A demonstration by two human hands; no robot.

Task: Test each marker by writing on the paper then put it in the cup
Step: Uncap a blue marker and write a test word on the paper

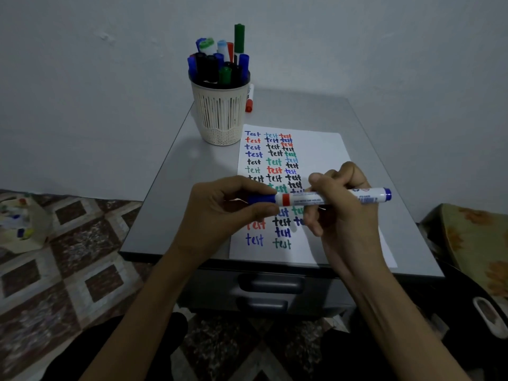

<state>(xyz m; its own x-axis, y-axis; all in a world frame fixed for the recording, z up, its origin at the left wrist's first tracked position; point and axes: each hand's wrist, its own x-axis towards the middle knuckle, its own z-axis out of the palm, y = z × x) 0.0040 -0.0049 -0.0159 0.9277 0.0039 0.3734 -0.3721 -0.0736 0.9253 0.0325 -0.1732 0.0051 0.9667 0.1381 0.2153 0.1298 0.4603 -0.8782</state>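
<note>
A blue marker (324, 198) with a white barrel lies level above the paper (321, 149), held between both hands. My left hand (220, 215) pinches its blue cap (261, 199), which sits on the marker's left end. My right hand (343, 215) grips the barrel. The paper carries several rows of the word "test" in blue, red, green and black. A cream slotted cup (220, 114) stands at the table's back left, packed with several capped markers. A red-capped marker (249, 99) lies on the table just right of the cup.
The small grey table (170, 171) has drawers (270, 284) at its front and stands against a white wall. A patterned floor (68, 270) spreads to the left, with a bag of markers (19, 221) at the far left. A floral cushion (472, 243) lies at the right.
</note>
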